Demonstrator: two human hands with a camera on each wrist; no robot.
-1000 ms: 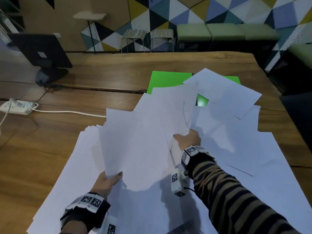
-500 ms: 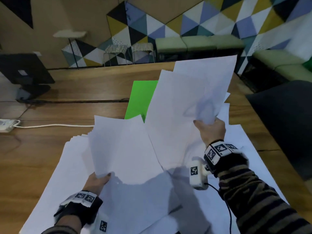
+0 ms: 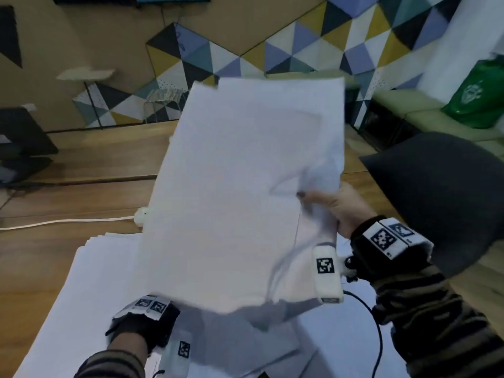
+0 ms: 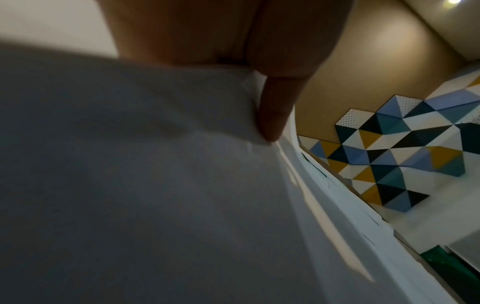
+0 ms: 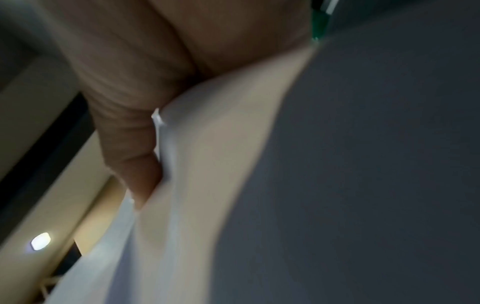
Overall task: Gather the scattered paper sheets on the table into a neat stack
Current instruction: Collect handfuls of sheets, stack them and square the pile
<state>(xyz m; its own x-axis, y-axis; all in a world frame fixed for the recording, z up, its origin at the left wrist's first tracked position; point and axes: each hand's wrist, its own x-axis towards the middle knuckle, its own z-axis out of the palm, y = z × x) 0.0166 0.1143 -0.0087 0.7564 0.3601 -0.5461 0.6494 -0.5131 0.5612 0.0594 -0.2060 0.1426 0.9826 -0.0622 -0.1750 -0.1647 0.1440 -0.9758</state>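
I hold a bundle of white paper sheets raised off the wooden table, tilted up toward me. My right hand pinches its right edge, thumb on the front; in the right wrist view the thumb presses the paper. My left hand grips the bundle's lower left edge, with its thumb on the sheets. In the head view the bundle hides that hand down to the wristband. More white sheets lie spread on the table below.
A white cable with a plug runs across the table at left. A black monitor stand sits at the far left. A dark cushion lies right of the table, with a green bag behind.
Both hands have lifted their sheets off the table and brought them together into one raised bundle. The green sheet is now hidden, and the view has tilted up.
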